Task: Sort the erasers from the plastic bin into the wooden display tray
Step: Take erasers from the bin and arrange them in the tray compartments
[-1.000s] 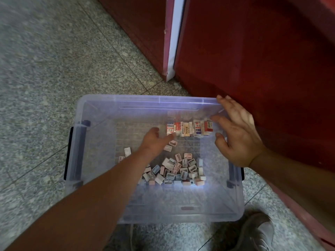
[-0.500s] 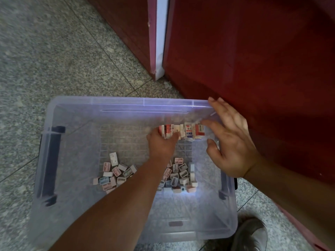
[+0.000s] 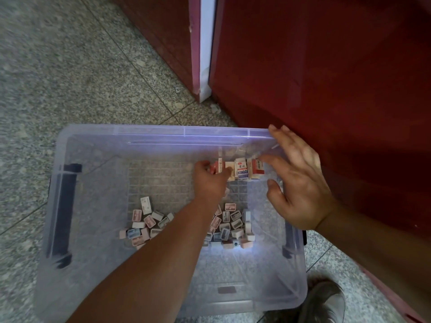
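A clear plastic bin (image 3: 163, 134) stands on the floor. Along its far right wall runs a row of upright erasers (image 3: 241, 169) in red and white sleeves. My left hand (image 3: 210, 180) reaches into the bin and its fingers curl round the left end of that row. My right hand (image 3: 296, 180) hovers above the bin's right side with fingers spread and relaxed, just right of the row. Several small loose erasers (image 3: 231, 226) lie in a heap on the bin floor, split by my left forearm. No wooden tray is in view.
The bin sits on a speckled stone floor (image 3: 70, 78). Dark red cabinet panels (image 3: 326, 78) rise right behind and to the right of the bin, with a white strip (image 3: 206, 43) between them. A shoe (image 3: 324, 301) shows at the bin's near right corner.
My left hand has moved forward from the loose heap to the upright row and closed on its left end. The right hand stays near the bin's right rim. The view shifted slightly.
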Action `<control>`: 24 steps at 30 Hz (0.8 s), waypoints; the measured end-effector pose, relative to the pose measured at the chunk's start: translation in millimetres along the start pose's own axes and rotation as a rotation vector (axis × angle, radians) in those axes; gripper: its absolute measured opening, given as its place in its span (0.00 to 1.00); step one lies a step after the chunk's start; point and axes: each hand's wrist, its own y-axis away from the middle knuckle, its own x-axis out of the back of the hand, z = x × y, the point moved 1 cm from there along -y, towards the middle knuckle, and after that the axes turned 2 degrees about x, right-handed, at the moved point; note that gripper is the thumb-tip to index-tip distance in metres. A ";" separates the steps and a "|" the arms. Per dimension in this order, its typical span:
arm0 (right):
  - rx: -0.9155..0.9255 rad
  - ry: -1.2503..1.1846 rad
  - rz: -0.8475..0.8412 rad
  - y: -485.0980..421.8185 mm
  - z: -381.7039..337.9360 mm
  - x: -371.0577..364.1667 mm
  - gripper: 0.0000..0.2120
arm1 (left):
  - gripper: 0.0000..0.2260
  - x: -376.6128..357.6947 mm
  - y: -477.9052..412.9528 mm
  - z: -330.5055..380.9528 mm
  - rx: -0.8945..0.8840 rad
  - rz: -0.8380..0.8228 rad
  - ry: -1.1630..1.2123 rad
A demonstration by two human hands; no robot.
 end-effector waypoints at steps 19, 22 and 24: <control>0.004 -0.022 0.012 -0.8 -0.1 0.7 0.22 | 0.25 7.1 -12.6 -3.5 -0.004 -0.081 0.025; 0.005 -0.021 0.012 -0.8 -0.4 0.7 0.21 | 0.21 11.0 -14.1 -2.3 0.015 -0.124 0.052; 0.006 -0.022 0.011 -0.4 -0.7 0.5 0.21 | 0.19 12.0 -12.9 -1.0 0.050 -0.155 0.077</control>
